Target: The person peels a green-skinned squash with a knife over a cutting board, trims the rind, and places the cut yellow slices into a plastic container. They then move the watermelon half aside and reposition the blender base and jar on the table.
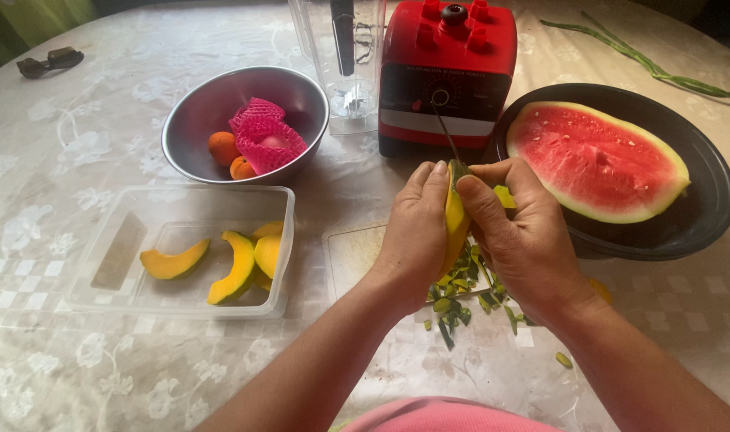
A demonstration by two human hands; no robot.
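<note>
We count four peeled squash slices (235,264) in one clear plastic tub (101,288) at near left, two oranges (223,147) in one steel bowl (205,104) farther off, one watermelon half (597,160) on the right, and one red blender base (449,76) at the far middle.

Two hands peel a yellow fruit slice over a cutting board.

The left hand (417,232) grips the slice (454,220); the right hand (525,240) holds a knife (445,132) against it. Green peelings (457,296) lie on the board (353,256). More slices sit in a clear tub (117,248); half a watermelon (597,160) rests in a black dish (701,216).
</note>
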